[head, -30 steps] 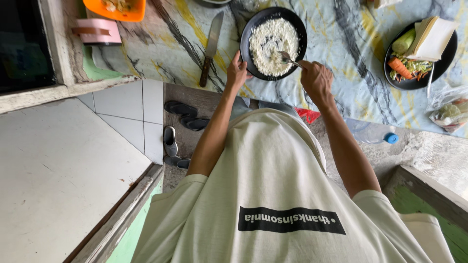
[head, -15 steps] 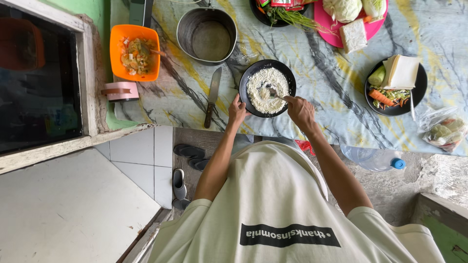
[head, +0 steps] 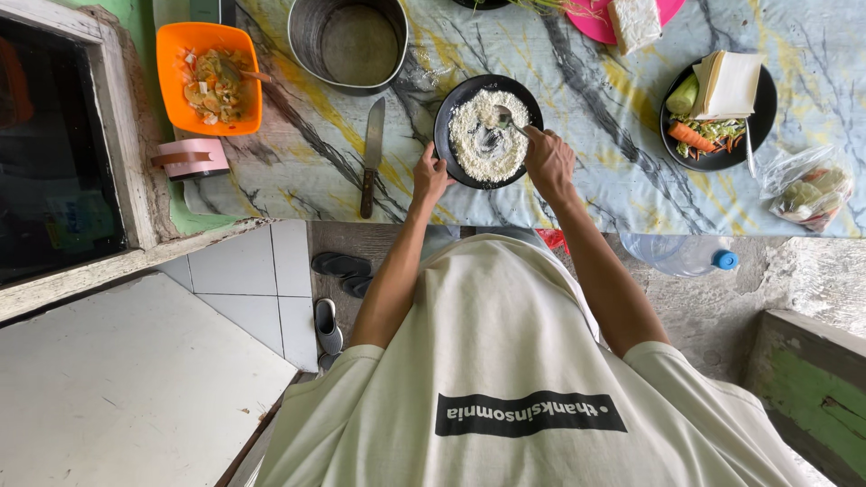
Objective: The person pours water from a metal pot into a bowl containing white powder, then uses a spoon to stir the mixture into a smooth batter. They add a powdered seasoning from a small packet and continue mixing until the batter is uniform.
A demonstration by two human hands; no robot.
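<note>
A marbled worktop [head: 586, 135] is running across the top of the frame, carrying a black bowl [head: 448, 113] of white flour at upper centre. The left hand [head: 431, 176] is steadying the bowl's lower-left rim, fingers curled against it. The right hand [head: 548, 162] is gripping a metal spoon [head: 505, 117], fingers wrapped around its handle, its tip lying in the flour.

The table [head: 595, 171] carries a black bowl [head: 446, 135] at its near edge, a knife [head: 372, 158], a pot [head: 347, 45], an orange tub [head: 167, 81] and a plate [head: 672, 149].
</note>
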